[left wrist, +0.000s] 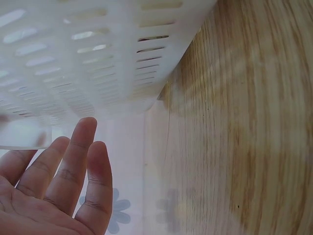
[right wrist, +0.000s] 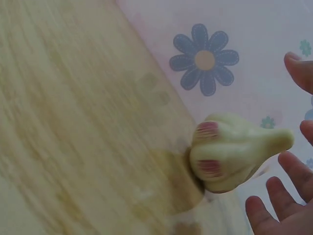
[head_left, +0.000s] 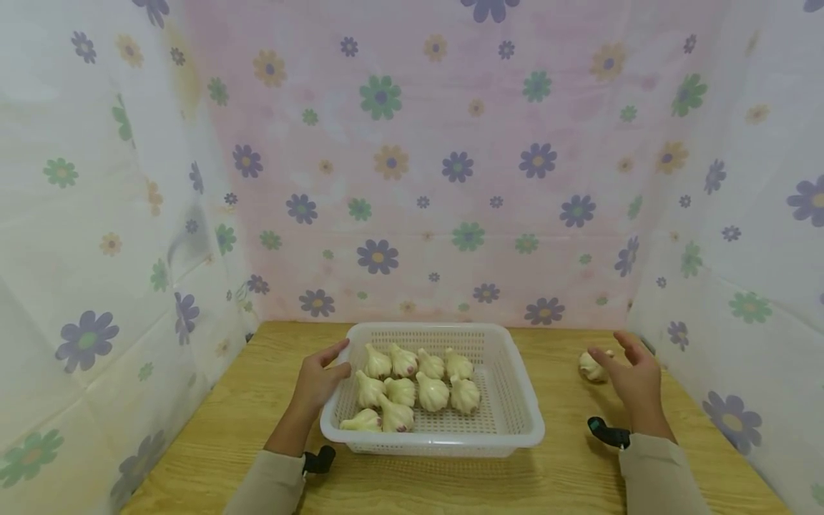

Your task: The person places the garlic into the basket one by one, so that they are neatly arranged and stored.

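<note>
A white plastic basket (head_left: 502,400) with slotted walls stands on the table, holding several garlic bulbs (head_left: 433,392) grouped toward its left side. At the basket's left rim, my left hand (head_left: 317,383) holds the edge between thumb and index finger; in the left wrist view, the other fingers (left wrist: 80,156) extend below the rim, outside the wall. To the right of the basket, a single garlic bulb (right wrist: 230,152) with purplish marks lies on the table. My right hand (head_left: 637,383) is beside it with thumb and fingers spread, around the stem end without visibly gripping it.
The wood-grain table (head_left: 560,472) runs back to a flower-patterned sheet (head_left: 425,179), which also covers both sides. A black wrist mount (head_left: 608,433) projects by the right sleeve, and another black mount (head_left: 320,460) by the left one.
</note>
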Demonstrator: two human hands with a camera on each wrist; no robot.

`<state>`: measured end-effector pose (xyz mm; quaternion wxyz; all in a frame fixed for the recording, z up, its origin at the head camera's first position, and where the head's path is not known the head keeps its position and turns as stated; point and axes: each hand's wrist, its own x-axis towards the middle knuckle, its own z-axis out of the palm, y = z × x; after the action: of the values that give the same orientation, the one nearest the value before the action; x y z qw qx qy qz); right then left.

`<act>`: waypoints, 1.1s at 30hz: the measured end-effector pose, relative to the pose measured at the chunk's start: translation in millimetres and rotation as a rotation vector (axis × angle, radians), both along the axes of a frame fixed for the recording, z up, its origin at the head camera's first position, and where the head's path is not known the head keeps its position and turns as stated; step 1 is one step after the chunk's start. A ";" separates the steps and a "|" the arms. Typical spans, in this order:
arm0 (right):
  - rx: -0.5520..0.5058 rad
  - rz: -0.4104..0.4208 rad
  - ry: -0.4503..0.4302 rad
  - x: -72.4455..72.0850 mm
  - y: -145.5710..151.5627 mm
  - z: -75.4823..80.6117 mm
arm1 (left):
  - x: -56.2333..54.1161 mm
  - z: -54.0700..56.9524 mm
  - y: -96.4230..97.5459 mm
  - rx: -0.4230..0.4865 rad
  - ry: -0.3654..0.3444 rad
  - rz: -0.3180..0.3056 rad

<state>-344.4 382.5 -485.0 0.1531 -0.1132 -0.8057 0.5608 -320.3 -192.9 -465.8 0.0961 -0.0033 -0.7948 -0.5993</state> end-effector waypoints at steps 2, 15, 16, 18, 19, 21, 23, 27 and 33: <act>0.020 0.018 -0.019 -1.1 2.2 -5.4 | -0.3 -0.1 0.1 -0.005 0.000 -0.001; 0.080 0.042 -0.059 -4.2 3.9 -18.3 | -0.9 3.1 0.2 -0.001 0.014 -0.008; 0.089 0.039 -0.060 -4.9 3.5 -19.0 | -0.7 3.0 0.2 0.001 0.014 -0.008; 0.093 0.036 -0.059 -6.1 2.8 -20.3 | 0.0 3.1 0.6 0.003 0.014 -0.003; 0.098 0.035 -0.058 -6.5 2.6 -20.8 | 0.4 2.9 0.7 0.000 0.018 -0.002; 0.110 0.036 -0.066 -6.9 2.0 -21.2 | 1.2 2.8 1.0 0.004 0.016 -0.003; 0.121 0.037 -0.075 -6.8 1.5 -21.1 | 1.7 2.5 1.2 0.007 0.016 -0.004; 0.132 0.043 -0.099 -5.9 -0.2 -19.6 | 1.7 1.9 1.5 0.015 0.014 -0.010; 0.129 0.060 -0.109 -4.5 -2.8 -19.4 | 1.7 2.1 1.8 0.009 0.009 0.001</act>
<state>-348.9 379.7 -504.4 0.0993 -0.1090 -0.8504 0.5050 -318.7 -191.1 -463.7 0.1001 -0.0052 -0.7917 -0.6026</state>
